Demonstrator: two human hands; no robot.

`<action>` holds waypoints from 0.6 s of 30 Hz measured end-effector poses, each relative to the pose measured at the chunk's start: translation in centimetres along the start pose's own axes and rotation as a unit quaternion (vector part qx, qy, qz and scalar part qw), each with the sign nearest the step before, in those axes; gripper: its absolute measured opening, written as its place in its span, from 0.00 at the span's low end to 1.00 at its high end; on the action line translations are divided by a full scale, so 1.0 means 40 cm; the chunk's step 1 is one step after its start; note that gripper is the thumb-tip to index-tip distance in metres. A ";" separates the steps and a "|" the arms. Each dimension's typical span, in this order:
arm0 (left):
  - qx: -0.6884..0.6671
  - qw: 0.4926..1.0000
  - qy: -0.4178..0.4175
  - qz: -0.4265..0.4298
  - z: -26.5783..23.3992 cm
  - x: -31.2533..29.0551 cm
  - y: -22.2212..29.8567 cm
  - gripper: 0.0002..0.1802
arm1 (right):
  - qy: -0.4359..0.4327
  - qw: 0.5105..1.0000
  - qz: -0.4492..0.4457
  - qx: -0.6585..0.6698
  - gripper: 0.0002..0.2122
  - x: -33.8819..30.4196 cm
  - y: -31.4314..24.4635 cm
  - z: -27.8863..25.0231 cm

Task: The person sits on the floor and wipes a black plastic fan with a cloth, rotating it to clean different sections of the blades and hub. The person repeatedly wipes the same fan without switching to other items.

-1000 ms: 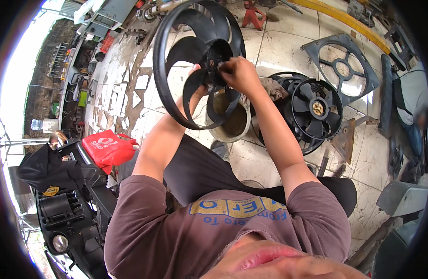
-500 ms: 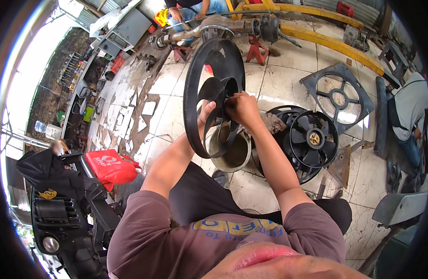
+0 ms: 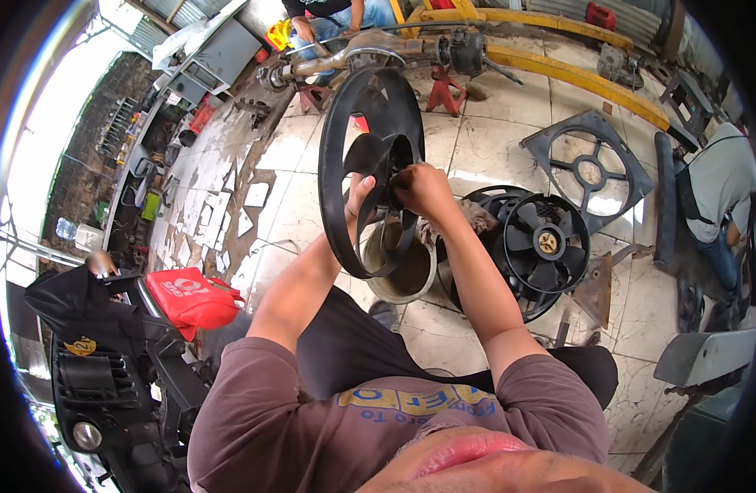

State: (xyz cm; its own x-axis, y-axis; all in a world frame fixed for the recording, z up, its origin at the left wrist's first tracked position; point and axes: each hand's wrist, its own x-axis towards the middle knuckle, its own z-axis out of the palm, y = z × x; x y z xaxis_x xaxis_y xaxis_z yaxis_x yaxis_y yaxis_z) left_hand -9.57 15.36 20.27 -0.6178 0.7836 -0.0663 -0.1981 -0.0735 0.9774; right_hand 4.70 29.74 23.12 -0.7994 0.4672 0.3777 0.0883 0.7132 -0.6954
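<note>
A black ringed fan wheel (image 3: pixel 332 185) is held upright and tilted in front of me, above a bucket (image 3: pixel 427 283). My left hand (image 3: pixel 360 200) grips it by a blade near the hub, thumb showing and the other fingers mostly hidden. Against the other side of the hub is my right hand (image 3: pixel 420 191), its fingers curled closed. Whatever may be pinched in them is out of sight. To the right of the bucket, a black fan with its housing (image 3: pixel 547 243) lies on top of other round fan parts.
A square black fan shroud (image 3: pixel 636 186) lies on the tiles at right. Further off, an axle (image 3: pixel 337 59) rests on red stands (image 3: pixel 446 92), with a person (image 3: pixel 345 16) behind it. A red bag (image 3: pixel 193 300) is at left; another person (image 3: pixel 719 181) is at far right.
The whole view has shifted slightly, with things appearing a little further left. The fan wheel is turned slightly; both hands keep their places at its hub.
</note>
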 end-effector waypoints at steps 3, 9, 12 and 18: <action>-0.005 1.000 -0.002 0.004 0.007 0.008 -0.002 0.27 | -0.066 0.995 0.039 -0.056 0.09 0.010 -0.002 -0.024; -0.005 1.000 -0.021 -0.008 0.009 0.009 0.001 0.27 | -0.108 0.991 0.056 -0.059 0.07 -0.003 -0.042 -0.117; -0.002 0.999 -0.039 -0.027 0.013 0.005 0.007 0.27 | -0.090 0.995 0.047 0.015 0.07 -0.004 -0.005 -0.083; 0.003 0.995 -0.068 -0.069 -0.004 -0.014 0.010 0.27 | 0.079 0.984 -0.025 0.156 0.07 -0.015 0.030 0.010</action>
State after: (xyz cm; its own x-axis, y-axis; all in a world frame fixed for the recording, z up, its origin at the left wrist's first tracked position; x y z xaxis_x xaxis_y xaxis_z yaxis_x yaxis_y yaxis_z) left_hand -9.45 14.79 20.65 -0.4760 0.8622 -0.1731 -0.2693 0.0444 0.9620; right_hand 5.03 30.09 21.82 -0.6934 0.5289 0.4895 -0.1548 0.5541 -0.8180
